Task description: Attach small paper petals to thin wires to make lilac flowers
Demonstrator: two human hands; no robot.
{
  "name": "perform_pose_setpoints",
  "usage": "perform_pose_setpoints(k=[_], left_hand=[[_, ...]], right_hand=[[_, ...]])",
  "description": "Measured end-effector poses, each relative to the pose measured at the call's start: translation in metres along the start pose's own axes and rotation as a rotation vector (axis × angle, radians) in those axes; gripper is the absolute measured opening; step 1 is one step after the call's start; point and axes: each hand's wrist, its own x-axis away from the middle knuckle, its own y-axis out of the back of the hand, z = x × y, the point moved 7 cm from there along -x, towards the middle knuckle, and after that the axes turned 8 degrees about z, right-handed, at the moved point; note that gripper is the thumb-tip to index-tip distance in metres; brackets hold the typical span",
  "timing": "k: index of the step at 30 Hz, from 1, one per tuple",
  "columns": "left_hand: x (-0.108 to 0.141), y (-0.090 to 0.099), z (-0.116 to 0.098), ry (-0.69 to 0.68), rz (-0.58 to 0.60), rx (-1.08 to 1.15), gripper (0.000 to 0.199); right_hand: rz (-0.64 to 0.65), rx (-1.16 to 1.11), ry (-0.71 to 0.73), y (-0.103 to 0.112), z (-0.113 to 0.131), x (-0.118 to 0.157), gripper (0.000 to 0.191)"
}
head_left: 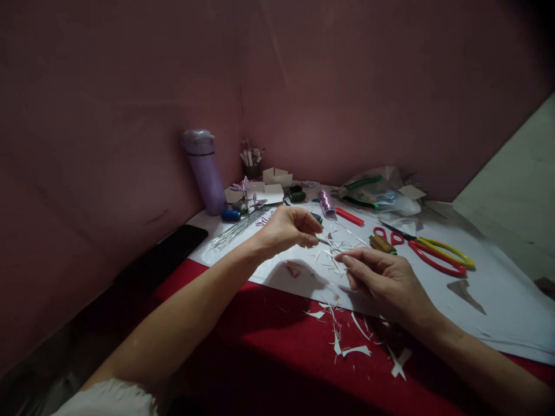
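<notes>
My left hand (pixel 288 231) is closed in a pinch above the white sheet, its fingertips on a thin dark piece (pixel 323 241) too small to name. To its right, my right hand (pixel 385 280) also pinches, holding a small white pointed sliver (pixel 328 253) between thumb and forefinger. The two sets of fingertips are close together but apart. Below and behind them lie paper scraps (pixel 318 259) and loose thread bits. A spool of purple thread (pixel 326 204) lies just beyond the hands, and a brown-gold thread spool (pixel 382 243) is near my right hand.
Red-and-yellow-handled scissors (pixel 442 257) and green-handled pliers (pixel 364 184) lie at the right. A bundle of wires (pixel 236 228), a blue thread spool (pixel 230 215) and a purple bottle (pixel 204 173) are at the left. More cuttings (pixel 358 350) litter the red cloth (pixel 260 329) in front.
</notes>
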Motion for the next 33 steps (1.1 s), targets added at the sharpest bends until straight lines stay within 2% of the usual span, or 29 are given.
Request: perform_pose_setpoints(k=[3, 9, 16, 23, 29, 33], left_hand=[[0.0, -0.001, -0.002, -0.022, -0.019, -0.076, 0.01], [0.003, -0.011, -0.005, -0.056, 0.028, -0.181, 0.007], [0.001, -0.019, 0.005, 0.029, 0.159, -0.066, 0.007], [0.004, -0.021, 0.011, 0.109, 0.257, -0.131, 0.007], [0.006, -0.024, 0.016, 0.162, 0.296, -0.151, 0.006], [0.006, -0.026, 0.019, 0.173, 0.289, -0.207, 0.007]], right_hand=[[0.006, -0.025, -0.018, -0.001, -0.002, 0.0, 0.027], [0.02, -0.106, -0.049, -0.004, -0.004, 0.001, 0.027], [0.097, -0.163, -0.069, -0.011, 0.002, 0.004, 0.027], [0.206, -0.25, -0.05, -0.02, -0.009, 0.002, 0.027], [0.238, -0.177, 0.029, -0.02, -0.006, 0.002, 0.019], [0.206, -0.134, 0.013, -0.017, -0.004, 0.0, 0.023]])
